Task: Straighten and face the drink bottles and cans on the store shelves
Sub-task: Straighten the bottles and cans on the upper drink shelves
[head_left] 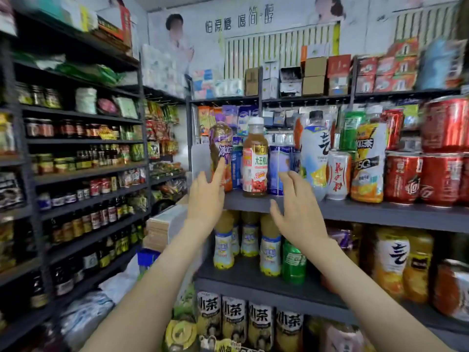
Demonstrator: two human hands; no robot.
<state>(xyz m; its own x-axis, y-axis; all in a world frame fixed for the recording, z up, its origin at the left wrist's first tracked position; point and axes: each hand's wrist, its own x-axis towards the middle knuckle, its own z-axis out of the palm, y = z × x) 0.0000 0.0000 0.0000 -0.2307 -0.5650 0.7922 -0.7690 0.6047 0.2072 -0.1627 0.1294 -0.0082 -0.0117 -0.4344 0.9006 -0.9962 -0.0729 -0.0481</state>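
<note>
bottle with white cap (255, 163) is standing on shelf (355, 212); left grip (206, 196) and right grip (297, 212) are hovering spread beside it.

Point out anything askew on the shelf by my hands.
The purple-labelled tea bottle leans leftward at its top beside the upright white-capped juice bottle; the left hand touches it with straight fingers. Nothing looks spilled or damaged.

At nine o'clock, racks (83, 142) of sauce jars (38, 128) and dark sauce bottles (99, 217). At twelve, wall poster (238, 22) above cardboard boxes (314, 76) and tissue packs (203, 83). Toward ten, hanging snack packets (158, 130); at seven, blue crate (147, 257).
</note>
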